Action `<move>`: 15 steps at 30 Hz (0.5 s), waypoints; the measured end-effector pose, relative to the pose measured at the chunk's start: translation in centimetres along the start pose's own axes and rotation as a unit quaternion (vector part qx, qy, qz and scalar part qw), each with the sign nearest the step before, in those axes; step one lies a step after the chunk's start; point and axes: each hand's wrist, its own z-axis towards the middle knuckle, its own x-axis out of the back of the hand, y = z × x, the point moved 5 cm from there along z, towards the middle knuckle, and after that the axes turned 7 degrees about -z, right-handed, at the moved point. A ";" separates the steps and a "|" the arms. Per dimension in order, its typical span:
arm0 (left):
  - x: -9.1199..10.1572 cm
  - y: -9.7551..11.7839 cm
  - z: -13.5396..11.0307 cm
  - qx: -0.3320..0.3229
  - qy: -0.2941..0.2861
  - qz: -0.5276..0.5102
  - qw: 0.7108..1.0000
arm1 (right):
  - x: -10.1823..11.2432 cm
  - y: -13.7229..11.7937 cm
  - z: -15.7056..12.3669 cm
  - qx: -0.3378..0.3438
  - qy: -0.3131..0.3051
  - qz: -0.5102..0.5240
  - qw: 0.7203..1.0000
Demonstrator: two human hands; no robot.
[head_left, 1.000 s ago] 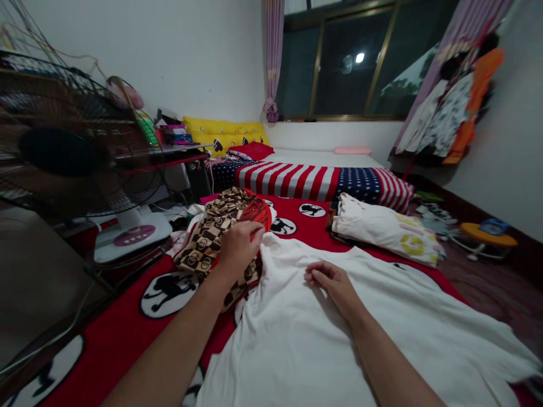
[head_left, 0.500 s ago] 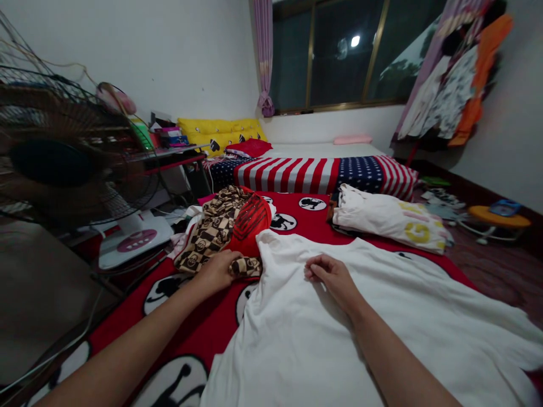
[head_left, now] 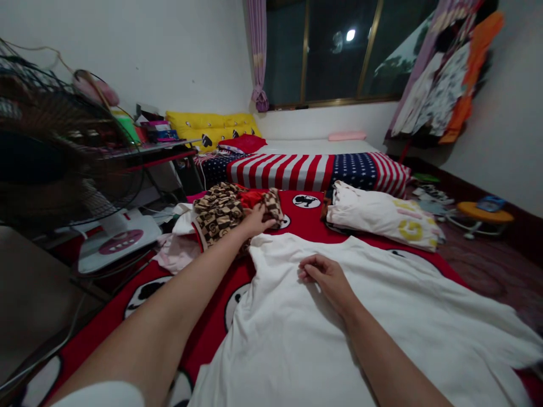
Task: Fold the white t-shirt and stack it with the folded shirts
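Observation:
A white t-shirt [head_left: 339, 333] lies spread flat on the red blanket [head_left: 216, 316] in front of me. My right hand [head_left: 324, 277] rests on it near the collar, fingers curled and pinching the white cloth. My left hand [head_left: 257, 219] reaches forward to the pile of brown checkered cloth [head_left: 220, 210] with a red garment [head_left: 252, 198] in it, fingers pressed into the pile. Whether it grips the cloth is hidden.
A folded white garment with yellow letters [head_left: 382, 217] lies at the right. Behind it is a stars-and-stripes blanket [head_left: 314, 169]. A standing fan [head_left: 55, 164] is close at the left, its white base [head_left: 119, 240] on the floor. Clothes hang at the right wall.
My left hand has moved forward and pushed the brown checkered and red pile away from the t-shirt's sleeve. The pile is more bunched. My right hand stayed on the shirt.

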 end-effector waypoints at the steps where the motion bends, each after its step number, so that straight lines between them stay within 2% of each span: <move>1: -1.4 -0.1 -0.7 -0.014 -0.043 0.006 0.999 | 0.0 0.0 0.0 0.001 -0.001 0.003 1.000; 3: -3.0 -0.1 -2.5 -0.029 -0.110 0.015 0.993 | 0.0 0.1 0.0 0.003 -0.002 0.009 1.000; 4: -3.1 0.1 -3.3 -0.039 -0.130 0.018 0.991 | 0.1 0.1 0.0 0.004 -0.003 0.011 1.000; 6: -2.3 0.9 -5.0 -0.078 -0.136 0.023 0.987 | 0.1 0.0 0.0 0.007 -0.004 0.014 1.000; 9: 0.4 1.6 -7.9 -0.118 -0.102 0.019 0.988 | 0.0 -0.1 -0.1 0.008 -0.005 0.012 1.000; 10: 1.2 1.3 -8.9 -0.101 -0.093 0.010 0.990 | 0.0 -0.2 -0.1 0.009 -0.005 0.010 1.000; 12: 2.3 0.0 -10.7 -0.028 -0.088 -0.019 0.996 | -0.1 -0.1 -0.1 0.011 -0.004 0.007 1.000; 15: 2.4 -1.6 -12.4 0.051 -0.122 -0.063 0.989 | -0.2 0.0 0.1 0.018 0.000 -0.002 1.000</move>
